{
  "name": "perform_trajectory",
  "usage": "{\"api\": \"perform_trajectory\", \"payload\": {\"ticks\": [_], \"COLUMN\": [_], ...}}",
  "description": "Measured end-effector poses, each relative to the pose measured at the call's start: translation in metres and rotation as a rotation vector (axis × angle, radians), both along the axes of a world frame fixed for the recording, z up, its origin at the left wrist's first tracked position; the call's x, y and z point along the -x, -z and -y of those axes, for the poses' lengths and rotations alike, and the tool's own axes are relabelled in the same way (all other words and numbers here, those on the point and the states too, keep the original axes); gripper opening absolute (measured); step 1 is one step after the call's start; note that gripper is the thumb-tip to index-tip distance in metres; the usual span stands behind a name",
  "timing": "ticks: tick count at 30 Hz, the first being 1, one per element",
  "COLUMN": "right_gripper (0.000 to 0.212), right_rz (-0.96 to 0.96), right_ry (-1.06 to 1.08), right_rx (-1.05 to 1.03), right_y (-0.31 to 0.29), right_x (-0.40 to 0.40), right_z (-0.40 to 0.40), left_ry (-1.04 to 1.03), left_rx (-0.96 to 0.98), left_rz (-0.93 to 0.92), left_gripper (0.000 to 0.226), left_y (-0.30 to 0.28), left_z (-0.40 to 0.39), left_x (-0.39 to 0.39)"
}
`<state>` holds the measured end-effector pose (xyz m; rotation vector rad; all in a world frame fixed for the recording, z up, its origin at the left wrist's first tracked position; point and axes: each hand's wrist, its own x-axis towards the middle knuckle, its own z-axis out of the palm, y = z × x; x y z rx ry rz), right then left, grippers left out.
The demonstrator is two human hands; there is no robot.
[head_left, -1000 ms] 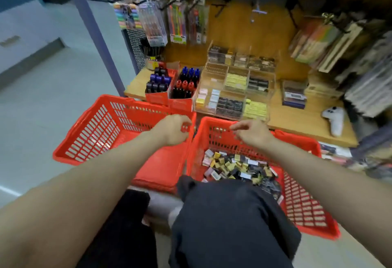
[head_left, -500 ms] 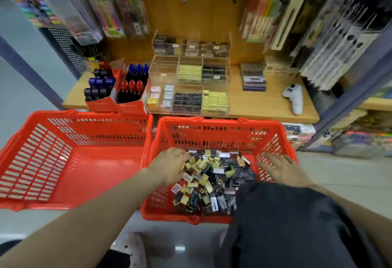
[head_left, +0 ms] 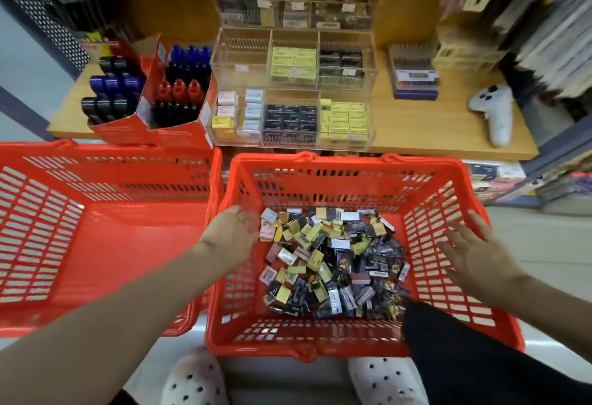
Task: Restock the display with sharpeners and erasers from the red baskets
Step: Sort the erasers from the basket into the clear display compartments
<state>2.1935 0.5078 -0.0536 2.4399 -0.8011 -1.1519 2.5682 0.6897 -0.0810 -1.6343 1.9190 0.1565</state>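
We have two red baskets set side by side on the floor against the front edge of the wooden surface (head_left: 416, 122), probably so the stock sits within one reach of the display. The left basket (head_left: 105, 244) shows only its bare bottom. The right basket (head_left: 320, 180) holds the task's goods: a loose pile of small boxes (head_left: 333, 260), yellow, black, silver and a few pink, heaped toward the middle and far side. We cannot tell which are sharpeners and which erasers.

Just behind the baskets stands the clear acrylic display (head_left: 291, 84), tiered in compartments. Several hold tidy rows of yellow and black boxes, while the middle-tier left compartment looks nearly bare, so we judge that one a likely target.

Our left hand (head_left: 234, 231) hangs inside the right basket at the pile's left edge, fingers loosely curled downward, holding nothing we can see, seemingly about to pick. Our right hand (head_left: 471, 251) is spread flat with fingers straight over the basket's right wall, perhaps steadying it.
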Motion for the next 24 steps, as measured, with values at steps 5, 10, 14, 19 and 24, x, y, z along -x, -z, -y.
{"api": "perform_trajectory", "payload": {"ticks": [5,10,14,19,24], "right_gripper": [0.064,0.05,0.045,0.041,0.033], "right_rz": [0.087,0.549,0.758,0.81,0.815], "right_ry": [-0.102,0.115,0.536,0.826,0.784], "right_rx": [-0.052,-0.331,-0.633,-0.724,-0.712], "right_y": [0.0,0.012,0.042,0.094,0.117], "right_x": [-0.022,-0.074,-0.111,-0.12,-0.11], "right_z": [-0.01,-0.028,-0.038,-0.038,-0.048], "left_ry": [-0.08,-0.454,-0.842,-0.984,-0.943], "left_rx": [-0.115,0.123,0.221,0.119,0.04], "left_rz": [0.144,-0.24,-0.771,-0.847,-0.704], "left_gripper": [0.045,0.047,0.043,0.053,0.051], "left_y": [-0.011,-0.009,0.018,0.073,0.103], "left_z": [-0.025,-0.04,-0.014,0.013,0.031], "left_x": [-0.023,-0.029,-0.001,0.03,0.04]}}
